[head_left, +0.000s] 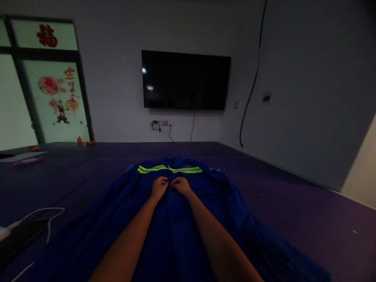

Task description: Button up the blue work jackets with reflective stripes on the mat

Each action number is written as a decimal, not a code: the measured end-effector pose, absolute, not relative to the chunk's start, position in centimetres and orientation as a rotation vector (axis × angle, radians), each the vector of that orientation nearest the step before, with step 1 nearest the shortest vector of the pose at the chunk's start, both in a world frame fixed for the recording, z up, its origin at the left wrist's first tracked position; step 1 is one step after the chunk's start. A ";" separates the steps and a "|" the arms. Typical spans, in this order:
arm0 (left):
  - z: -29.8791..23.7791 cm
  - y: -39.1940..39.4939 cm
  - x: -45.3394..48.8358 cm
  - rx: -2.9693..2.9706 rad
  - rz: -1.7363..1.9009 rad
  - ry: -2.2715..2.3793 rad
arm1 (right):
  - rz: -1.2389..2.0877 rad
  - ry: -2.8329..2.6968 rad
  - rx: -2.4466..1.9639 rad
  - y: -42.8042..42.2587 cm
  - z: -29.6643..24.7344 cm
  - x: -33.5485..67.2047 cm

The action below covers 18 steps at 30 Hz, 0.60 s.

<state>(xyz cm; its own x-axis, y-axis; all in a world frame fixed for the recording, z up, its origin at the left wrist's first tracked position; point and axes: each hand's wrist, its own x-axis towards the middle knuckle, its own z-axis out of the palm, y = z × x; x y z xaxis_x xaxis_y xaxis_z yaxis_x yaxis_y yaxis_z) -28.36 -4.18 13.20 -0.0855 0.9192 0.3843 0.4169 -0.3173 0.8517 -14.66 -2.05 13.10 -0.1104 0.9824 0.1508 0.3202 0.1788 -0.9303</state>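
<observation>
A blue work jacket [202, 207] with yellow-green reflective strips [188, 170] across the chest lies spread out in front of me, its sleeves running toward me on both sides. At its front opening, just below the strips, my left hand [160, 187] pinches the cloth edge. Close beside it, my right hand [181, 185] also has its fingers closed on the front edge. The two hands nearly touch at the fingertips. Whatever small fastening may be between the fingers is hidden.
The jacket lies on a dark purple surface [282, 199]. A white cable [49, 209] and a dark flat device [23, 239] are at the lower left. Small orange objects [90, 143] stand near the door [55, 102]. A television [186, 80] hangs on the wall, and a black cable [249, 98] dangles at right.
</observation>
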 end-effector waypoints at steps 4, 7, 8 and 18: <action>13.2 -4.1 -28.3 1.718 1.393 1.436 | 0.974 -1.581 -1.283 -2.0 13.0 -14.7; 13.2 -4.1 -28.3 1.712 1.390 1.435 | 0.995 -1.578 -1.288 -2.1 13.1 -14.7; 13.2 -4.1 -28.3 1.711 1.389 1.435 | 0.998 -1.579 -1.286 -2.1 13.1 -14.7; 13.1 -4.0 -28.3 1.720 1.384 1.462 | 0.989 -1.585 -1.293 -2.4 13.5 -14.7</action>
<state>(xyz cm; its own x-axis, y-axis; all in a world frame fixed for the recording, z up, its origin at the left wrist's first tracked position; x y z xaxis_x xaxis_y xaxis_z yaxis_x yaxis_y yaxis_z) -28.30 -3.97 13.11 -0.0869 0.9221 0.3770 0.4269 -0.3074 0.8504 -14.70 -2.41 13.48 -0.1123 0.9857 0.1253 0.3203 0.1553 -0.9345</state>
